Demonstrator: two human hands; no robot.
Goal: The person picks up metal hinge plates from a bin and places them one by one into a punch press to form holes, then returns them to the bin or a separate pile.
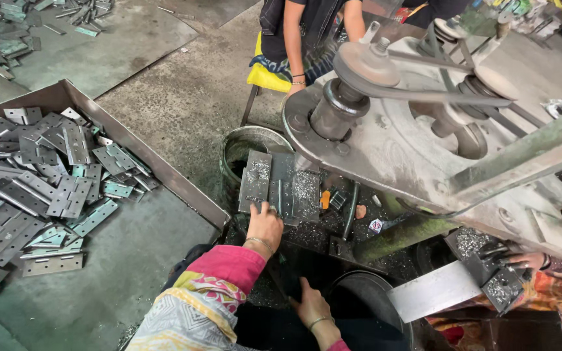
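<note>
Centre frame: left hand point(265, 224) presses fingers together on the flat grey steel hinge plate point(281, 185), best kept square; right hand point(310, 305) rests spread below.

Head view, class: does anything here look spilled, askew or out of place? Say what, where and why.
Yes. Fine metal shavings lie scattered over the hinge plate under the left hand and on the machine bed around it. The hinges in the tray on the left lie in a jumbled heap, not stacked.
</note>
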